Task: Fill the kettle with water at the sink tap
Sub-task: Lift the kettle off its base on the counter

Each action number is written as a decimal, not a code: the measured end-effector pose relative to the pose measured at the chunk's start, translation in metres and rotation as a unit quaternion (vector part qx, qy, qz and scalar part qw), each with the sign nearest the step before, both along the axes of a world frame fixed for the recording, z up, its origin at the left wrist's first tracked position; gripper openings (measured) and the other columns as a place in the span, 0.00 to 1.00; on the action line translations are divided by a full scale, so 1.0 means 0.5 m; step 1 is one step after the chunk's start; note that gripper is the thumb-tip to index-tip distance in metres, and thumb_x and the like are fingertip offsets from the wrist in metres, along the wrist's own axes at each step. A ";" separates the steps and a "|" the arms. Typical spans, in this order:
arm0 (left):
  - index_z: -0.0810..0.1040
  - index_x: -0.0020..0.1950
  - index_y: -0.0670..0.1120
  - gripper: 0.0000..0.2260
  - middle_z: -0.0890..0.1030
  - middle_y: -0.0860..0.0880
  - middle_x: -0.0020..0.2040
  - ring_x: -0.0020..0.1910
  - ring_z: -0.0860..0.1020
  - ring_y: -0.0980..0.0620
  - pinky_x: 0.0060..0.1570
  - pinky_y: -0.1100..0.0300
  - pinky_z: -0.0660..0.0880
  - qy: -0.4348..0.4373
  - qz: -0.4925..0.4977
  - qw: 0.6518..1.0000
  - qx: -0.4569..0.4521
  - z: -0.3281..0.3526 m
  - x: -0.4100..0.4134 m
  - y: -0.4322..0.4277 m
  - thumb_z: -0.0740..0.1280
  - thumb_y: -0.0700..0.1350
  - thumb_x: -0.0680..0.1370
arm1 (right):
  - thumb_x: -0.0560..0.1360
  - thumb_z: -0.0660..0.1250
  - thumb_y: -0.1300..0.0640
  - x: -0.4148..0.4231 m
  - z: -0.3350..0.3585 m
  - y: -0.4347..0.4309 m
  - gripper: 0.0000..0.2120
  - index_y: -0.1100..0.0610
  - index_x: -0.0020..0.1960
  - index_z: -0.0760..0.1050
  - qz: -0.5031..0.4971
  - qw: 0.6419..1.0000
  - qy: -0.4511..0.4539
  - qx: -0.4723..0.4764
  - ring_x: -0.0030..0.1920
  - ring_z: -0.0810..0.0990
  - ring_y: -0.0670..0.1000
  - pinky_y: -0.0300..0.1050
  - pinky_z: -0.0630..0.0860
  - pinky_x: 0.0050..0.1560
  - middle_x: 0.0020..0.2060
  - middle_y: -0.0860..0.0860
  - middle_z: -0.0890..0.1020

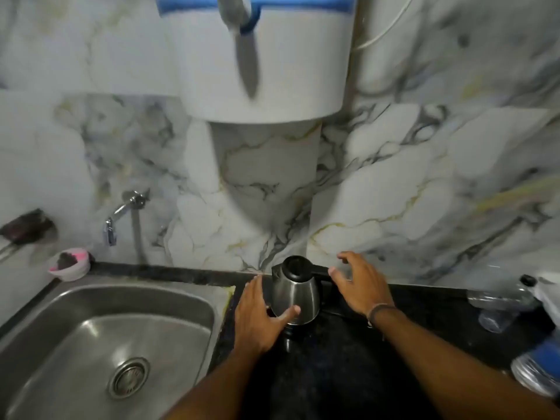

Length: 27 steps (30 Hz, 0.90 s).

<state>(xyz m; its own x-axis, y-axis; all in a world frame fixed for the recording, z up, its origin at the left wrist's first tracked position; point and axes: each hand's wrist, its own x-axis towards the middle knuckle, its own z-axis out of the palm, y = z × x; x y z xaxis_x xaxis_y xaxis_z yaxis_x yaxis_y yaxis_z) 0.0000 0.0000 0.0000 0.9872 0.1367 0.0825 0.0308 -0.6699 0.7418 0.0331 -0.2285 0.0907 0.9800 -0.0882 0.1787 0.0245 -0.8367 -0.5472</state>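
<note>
The kettle (295, 291) stood upright on the dark counter (333, 374), at about five o'clock from the wall tap (121, 213) and just to the right of the steel sink (91, 344). Its black lid was closed and its black handle pointed toward three o'clock.

Your left hand (260, 316) lay against the steel body from the nine o'clock side, the palm beside the wall of the kettle and the thumb crossing its lower front. The hand was spread wide, not closed around anything; I judge it was there to steady the kettle so it would not slide on its base. Your right hand (360, 283) was at the three o'clock side, fingers open and curved above the handle. The frame was a little blurred there, so I cannot say with certainty whether the fingertips already touched the handle, but they were not wrapped around it.

The kettle was not yet lifted, and no water was visible running from the tap. I think the step in hand was taking the handle. The next move would call for carrying the kettle toward ten o'clock, over the sink edge and under the spout, and the lid would need opening first.
</note>
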 end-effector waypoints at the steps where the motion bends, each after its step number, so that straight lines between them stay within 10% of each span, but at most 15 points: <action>1: 0.49 0.92 0.50 0.69 0.55 0.47 0.92 0.91 0.52 0.45 0.89 0.42 0.55 0.033 0.018 0.999 -0.040 -0.034 0.030 -0.010 0.68 0.83 0.61 | 0.80 0.69 0.40 0.037 -0.031 0.004 0.22 0.49 0.69 0.78 0.011 1.000 0.020 0.006 0.66 0.82 0.57 0.56 0.78 0.65 0.68 0.51 0.83; 13: 0.49 0.86 0.69 0.78 0.64 0.60 0.86 0.85 0.65 0.53 0.83 0.41 0.70 0.042 0.064 0.984 -0.161 -0.190 0.175 -0.098 0.91 0.64 0.43 | 0.53 0.59 0.11 0.276 -0.091 0.098 0.58 0.51 0.68 0.75 0.030 0.949 0.296 -0.107 0.61 0.83 0.62 0.61 0.78 0.64 0.62 0.55 0.84; 18: 0.48 0.85 0.71 0.73 0.70 0.58 0.83 0.82 0.72 0.50 0.80 0.45 0.72 0.043 0.109 0.980 -0.158 -0.193 0.185 -0.119 0.87 0.65 0.47 | 0.51 0.63 0.14 0.312 -0.110 0.091 0.49 0.50 0.56 0.78 0.028 0.934 0.347 -0.084 0.52 0.85 0.59 0.57 0.80 0.62 0.50 0.54 0.84; 22: 0.49 0.74 0.87 0.64 0.63 0.88 0.70 0.65 0.68 0.83 0.67 0.74 0.65 -0.054 0.084 0.985 -0.143 -0.181 0.200 -0.113 0.87 0.65 0.51 | 0.51 0.68 0.19 0.328 -0.113 0.072 0.44 0.51 0.53 0.80 0.033 0.931 0.364 -0.021 0.50 0.85 0.57 0.54 0.82 0.57 0.53 0.54 0.86; 27: 0.60 0.80 0.75 0.63 0.78 0.70 0.71 0.68 0.78 0.70 0.66 0.64 0.78 -0.058 0.067 0.983 -0.159 -0.136 0.189 -0.083 0.90 0.64 0.50 | 0.59 0.72 0.29 0.328 -0.072 0.050 0.33 0.55 0.49 0.89 0.075 0.907 0.387 0.145 0.46 0.90 0.60 0.49 0.83 0.52 0.45 0.57 0.91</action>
<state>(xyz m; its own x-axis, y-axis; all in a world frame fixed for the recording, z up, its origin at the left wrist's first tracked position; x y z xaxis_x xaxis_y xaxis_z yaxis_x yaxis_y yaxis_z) 0.0943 -0.0414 -0.0678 0.9449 0.3026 0.1249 0.0068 -0.3995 0.9167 0.1970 -0.2036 0.0548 0.8063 0.1236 -0.5785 -0.3596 -0.6740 -0.6453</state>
